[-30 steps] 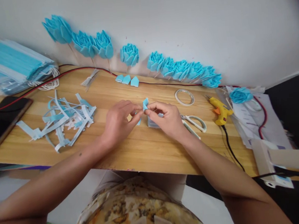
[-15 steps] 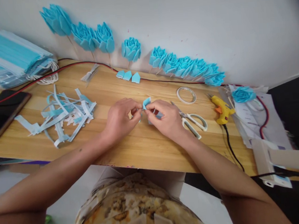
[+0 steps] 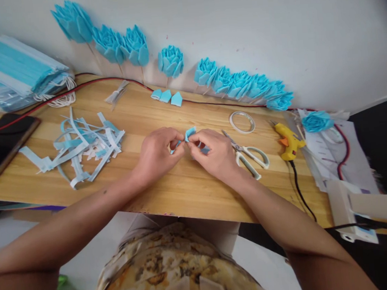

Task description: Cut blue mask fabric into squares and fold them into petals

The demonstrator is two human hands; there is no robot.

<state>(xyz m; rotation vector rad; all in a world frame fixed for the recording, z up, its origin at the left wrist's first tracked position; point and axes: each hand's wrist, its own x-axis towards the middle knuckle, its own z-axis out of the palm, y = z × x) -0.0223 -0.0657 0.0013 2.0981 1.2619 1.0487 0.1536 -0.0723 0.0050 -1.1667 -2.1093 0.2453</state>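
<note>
A small folded light-blue fabric piece (image 3: 190, 132) stands up between my fingertips over the middle of the table. My left hand (image 3: 158, 151) pinches at its left lower edge, thumb and forefinger together. From the other side, my right hand (image 3: 214, 152) grips the same piece between thumb and fingers. Part of it is hidden by the fingers. Scissors (image 3: 248, 154) with pale handles lie just beyond my right hand. Farther back, three cut blue pieces (image 3: 166, 96) with pointed tops rest in a row on the wood.
Blue fabric flowers (image 3: 171, 62) on sticks lean along the wall. Cut strips (image 3: 80, 147) lie heaped at left, near a phone (image 3: 6, 144) and stacked face masks (image 3: 16, 65). At right are a tape roll (image 3: 242, 122), a yellow glue gun (image 3: 289, 142) and papers (image 3: 351, 150).
My hands stay at nearly the same spot with the blue piece; the left fingertips have shifted slightly. The whole view has moved a little.
</note>
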